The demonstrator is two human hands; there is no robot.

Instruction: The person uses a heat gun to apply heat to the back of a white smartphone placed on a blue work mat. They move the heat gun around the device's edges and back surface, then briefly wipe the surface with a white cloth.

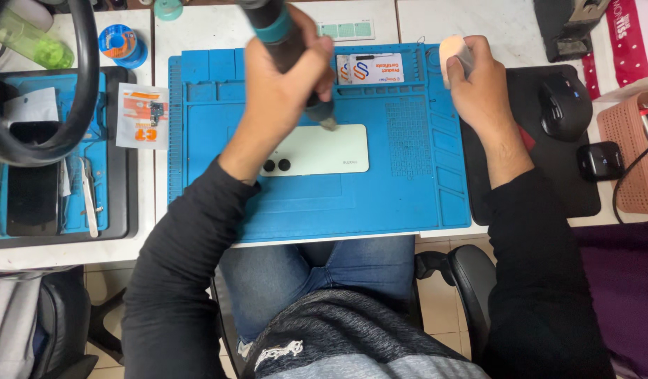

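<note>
Phone [317, 149] lies back-up on blue mat [408, 196]. Left hand [282, 91] grips hot-air wand [285, 49], nozzle at its upper edge: heating step, seemingly. Right hand [478, 84] closed on small pale object [452, 52]. Next likely calls for even heat.

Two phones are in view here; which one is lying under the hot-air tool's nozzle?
The pale green phone, face down on the blue mat, beneath the nozzle in the left hand. The black phone lies apart in the tray at far left.
</note>
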